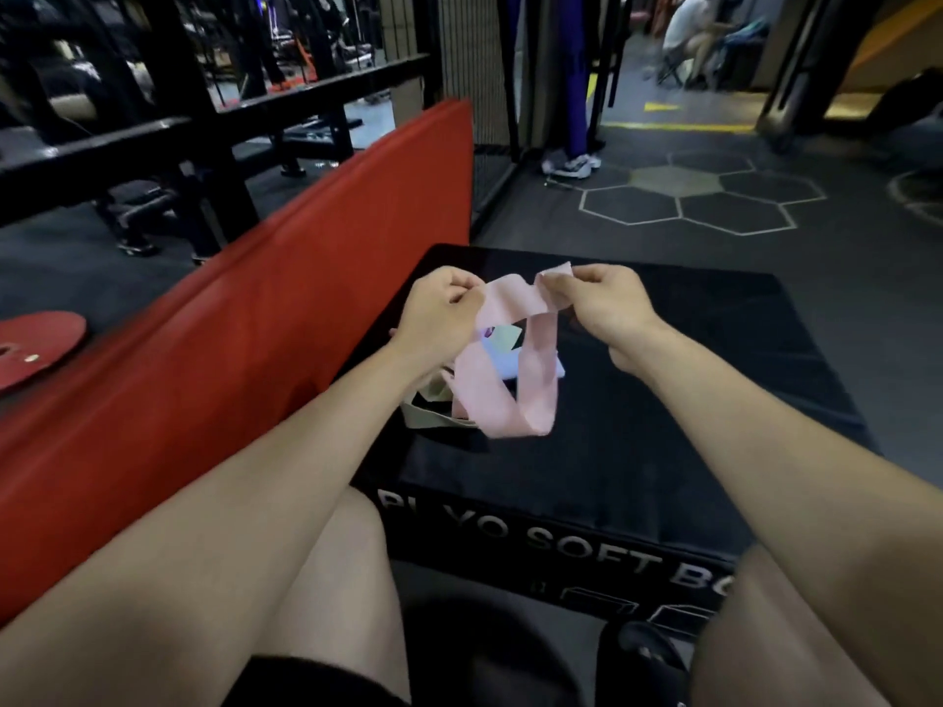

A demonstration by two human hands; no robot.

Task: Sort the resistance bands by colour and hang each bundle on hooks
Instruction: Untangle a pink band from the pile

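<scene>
**Pink band held up between both hands over the plyo box**

Here's what I've got on the head view: both forearms reach forward from the bottom corners, bare, meeting above the black soft box point(663, 380). The left hand point(441, 311) is knuckles-up, fingers curled in, pinching one end of the pink band point(515, 359) between thumb and fingertips. The right hand point(599, 303) mirrors it, wrist slightly cocked, thumb and forefinger nipped tight on the other end, where a little tab of pink sticks up past the fingers. The hands sit near each other, level, with a short stretch of band running between them.

The band itself is a flat, wide, pale pink ribbon. It's slack, not stretched, and from the hands it drops in a twisted loop, folding over on itself, the lowest bend hanging clear above the box top. Whether it's one band or two together, I cannot tell.

Under that loop, on the box, lies a small heap of other bands point(439, 410): a beige one at the near edge, a pale green and a light blue-white one showing behind the pink. A red mat point(255, 349) stands on edge just left of the box.
</scene>
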